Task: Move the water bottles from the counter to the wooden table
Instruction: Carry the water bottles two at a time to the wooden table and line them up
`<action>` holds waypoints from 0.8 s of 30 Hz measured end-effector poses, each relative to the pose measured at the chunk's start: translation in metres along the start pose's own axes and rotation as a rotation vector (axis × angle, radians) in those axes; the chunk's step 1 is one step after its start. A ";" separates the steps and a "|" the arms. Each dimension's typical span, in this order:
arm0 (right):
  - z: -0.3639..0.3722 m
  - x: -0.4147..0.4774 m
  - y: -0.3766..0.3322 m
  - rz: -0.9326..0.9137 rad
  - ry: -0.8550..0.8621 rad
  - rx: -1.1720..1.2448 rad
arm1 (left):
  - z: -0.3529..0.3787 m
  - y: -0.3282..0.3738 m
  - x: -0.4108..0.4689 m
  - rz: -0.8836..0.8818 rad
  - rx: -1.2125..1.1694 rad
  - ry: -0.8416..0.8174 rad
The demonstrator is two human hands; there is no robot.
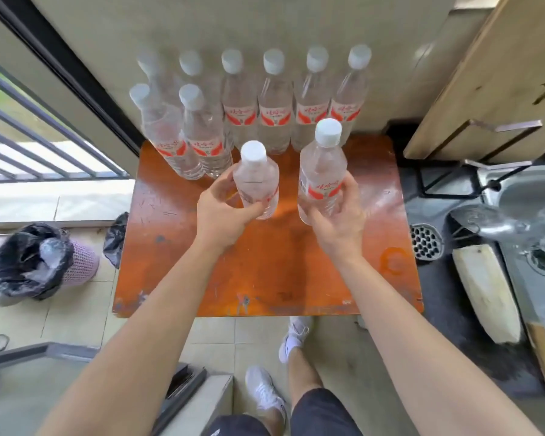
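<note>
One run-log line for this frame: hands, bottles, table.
left hand grips left bottle | right hand grips right bottle | both upright over wooden table | eight bottles stand at back

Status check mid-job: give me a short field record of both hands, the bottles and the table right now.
left hand: grips a clear plastic water bottle with white cap, upright
right hand: grips a second clear white-capped bottle, upright
surface: orange-brown wooden table
standing on table: eight bottles; back row of six by the wall, front pair at left
held bottles touching tabletop: cannot tell
nearby: steel sink at right, bin lined with black bag at left
</note>
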State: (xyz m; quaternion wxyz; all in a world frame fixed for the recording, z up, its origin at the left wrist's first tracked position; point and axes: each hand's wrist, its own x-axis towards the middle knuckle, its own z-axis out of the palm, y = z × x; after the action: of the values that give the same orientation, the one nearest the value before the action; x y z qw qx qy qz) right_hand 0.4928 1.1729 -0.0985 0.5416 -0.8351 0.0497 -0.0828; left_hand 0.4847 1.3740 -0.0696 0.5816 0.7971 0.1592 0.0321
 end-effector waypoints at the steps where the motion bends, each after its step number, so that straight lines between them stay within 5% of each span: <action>1: 0.003 -0.001 0.006 0.012 -0.018 -0.005 | -0.001 -0.003 0.000 -0.010 -0.040 -0.017; 10: -0.002 -0.002 0.008 0.073 -0.159 -0.041 | 0.001 -0.001 0.005 0.016 -0.022 -0.165; 16: -0.031 0.015 -0.009 0.046 -0.362 -0.100 | 0.002 0.006 0.002 0.169 0.226 0.001; 21: -0.025 0.021 -0.012 0.060 -0.318 -0.161 | 0.016 -0.014 0.002 -0.057 0.236 0.040; 24: -0.012 0.018 -0.013 0.056 -0.294 -0.113 | 0.020 -0.027 0.004 -0.005 0.269 0.022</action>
State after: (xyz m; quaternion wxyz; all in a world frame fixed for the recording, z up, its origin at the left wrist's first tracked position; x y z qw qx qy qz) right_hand 0.5080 1.1641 -0.0806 0.4973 -0.8656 -0.0023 0.0584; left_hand 0.4869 1.3644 -0.1021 0.4678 0.8671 0.1704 0.0180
